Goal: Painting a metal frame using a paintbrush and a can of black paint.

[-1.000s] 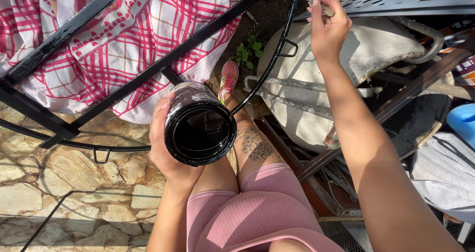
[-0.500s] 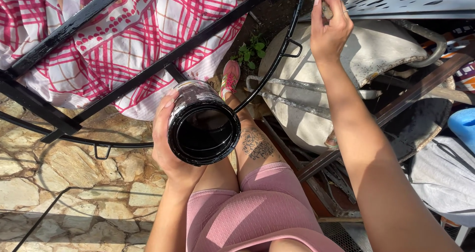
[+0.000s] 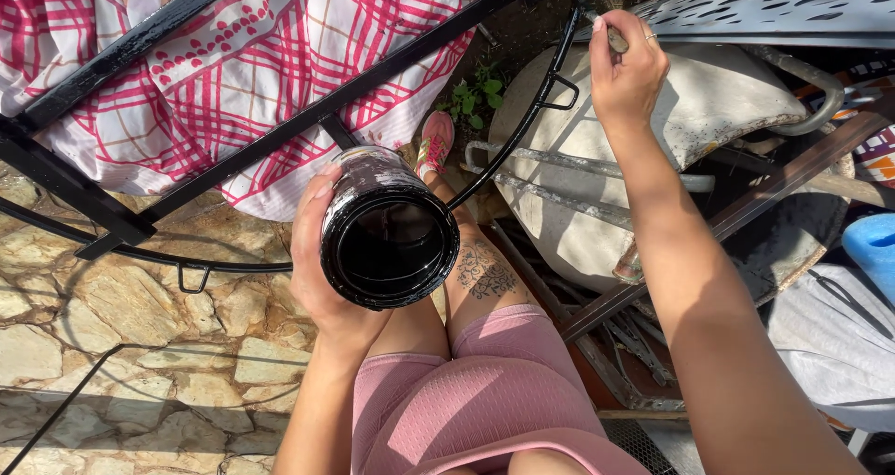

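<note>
My left hand (image 3: 322, 270) grips the paint can (image 3: 387, 228), mouth tilted up for dipping. Right hand (image 3: 626, 74) pinches the brush (image 3: 611, 35) at 1 o'clock, on the black metal frame (image 3: 308, 116)

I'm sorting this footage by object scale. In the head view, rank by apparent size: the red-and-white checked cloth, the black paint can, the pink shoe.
1. Red-and-white checked cloth, largest.
2. Black open-topped paint can in the left hand; it is nearest the camera, so it looks enlarged.
3. Pink shoe, smallest, farthest away.

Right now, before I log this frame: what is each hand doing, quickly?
Left hand: closed around the open jar of black paint.
Right hand: closed on a thin brush handle at the black metal frame.
</note>
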